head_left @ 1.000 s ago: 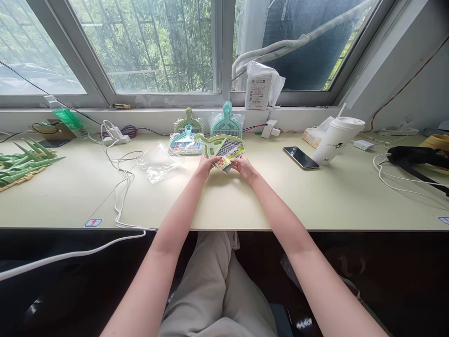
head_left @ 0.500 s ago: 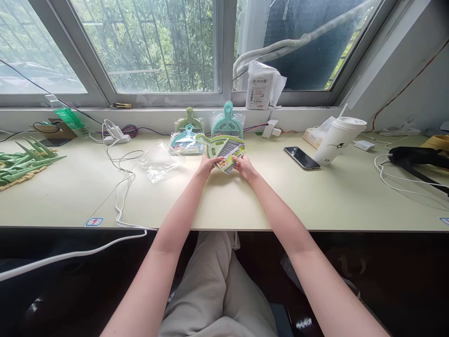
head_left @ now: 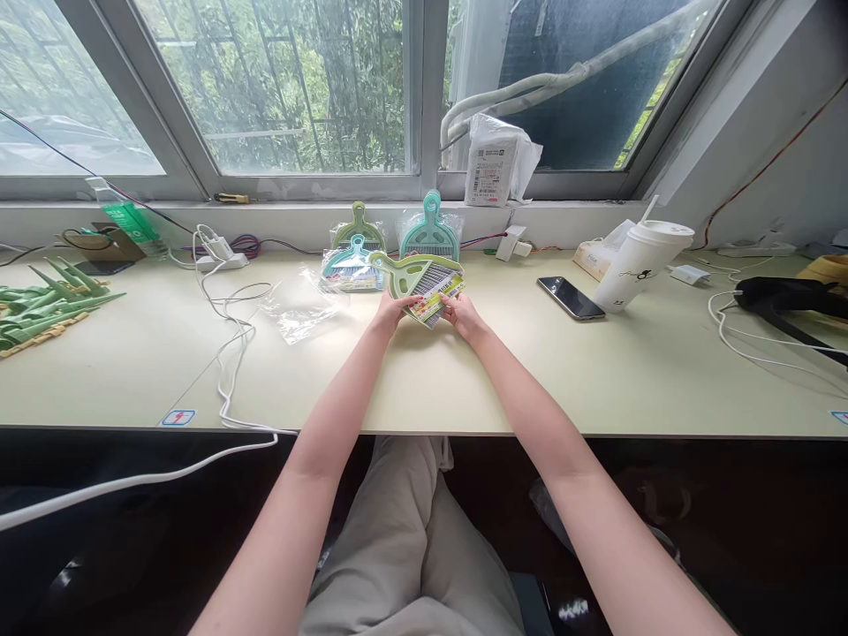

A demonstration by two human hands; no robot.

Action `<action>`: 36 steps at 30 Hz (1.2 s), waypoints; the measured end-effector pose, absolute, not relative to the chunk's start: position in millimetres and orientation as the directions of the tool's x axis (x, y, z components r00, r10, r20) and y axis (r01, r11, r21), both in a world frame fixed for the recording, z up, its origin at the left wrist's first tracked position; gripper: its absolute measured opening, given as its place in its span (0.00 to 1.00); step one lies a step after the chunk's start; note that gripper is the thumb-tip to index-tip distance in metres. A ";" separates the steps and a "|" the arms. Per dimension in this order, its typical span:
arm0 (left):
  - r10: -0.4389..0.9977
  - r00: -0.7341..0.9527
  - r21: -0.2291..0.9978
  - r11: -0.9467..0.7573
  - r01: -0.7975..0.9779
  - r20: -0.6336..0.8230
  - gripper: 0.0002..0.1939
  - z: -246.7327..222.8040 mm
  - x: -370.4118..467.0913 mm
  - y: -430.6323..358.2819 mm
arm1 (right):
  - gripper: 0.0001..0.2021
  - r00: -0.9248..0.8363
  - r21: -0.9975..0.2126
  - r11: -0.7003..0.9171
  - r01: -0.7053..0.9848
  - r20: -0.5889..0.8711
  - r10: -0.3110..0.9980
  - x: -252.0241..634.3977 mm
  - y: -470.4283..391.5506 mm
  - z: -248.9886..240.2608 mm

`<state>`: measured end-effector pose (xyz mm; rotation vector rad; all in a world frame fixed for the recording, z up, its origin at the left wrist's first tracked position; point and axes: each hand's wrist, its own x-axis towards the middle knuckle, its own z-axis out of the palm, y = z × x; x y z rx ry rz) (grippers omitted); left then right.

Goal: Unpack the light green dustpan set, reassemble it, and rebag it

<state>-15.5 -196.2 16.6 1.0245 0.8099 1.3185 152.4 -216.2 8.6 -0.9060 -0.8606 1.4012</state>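
Both hands hold a small green dustpan and brush set tilted above the desk, its handle pointing to the left. My left hand pinches its lower left edge. On the lower right side, my right hand grips it, thumb on the printed label. Behind it stand a teal dustpan set, an olive-green dustpan set and a smaller light-blue dustpan set, all in clear wrapping. A crumpled clear plastic bag lies left of my left hand.
White cables run over the desk's left part and front edge. On the right are a phone, a white cup with straw and a tissue box. Green woven leaves lie far left; a wrapped paper pack stands on the sill.
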 end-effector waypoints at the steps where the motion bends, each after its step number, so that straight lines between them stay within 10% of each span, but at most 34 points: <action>1: 0.990 0.113 0.927 -0.038 -0.374 0.087 0.49 16.6 -15.4 -196.5 | 0.04 0.006 -0.908 -0.030 -0.419 -0.036 0.999 152.3 -216.3 8.6; 27: 0.974 0.201 0.942 -0.032 -0.334 0.104 0.49 14.8 -12.3 -198.2 | 0.06 0.206 -0.906 -0.012 -0.422 -0.108 0.973 159.4 -213.4 7.8; 36: 0.985 0.145 0.938 -0.041 -0.345 0.097 0.45 13.8 -16.7 -195.5 | 0.04 -0.026 -0.907 -0.093 -0.412 -0.090 0.996 156.9 -218.5 12.7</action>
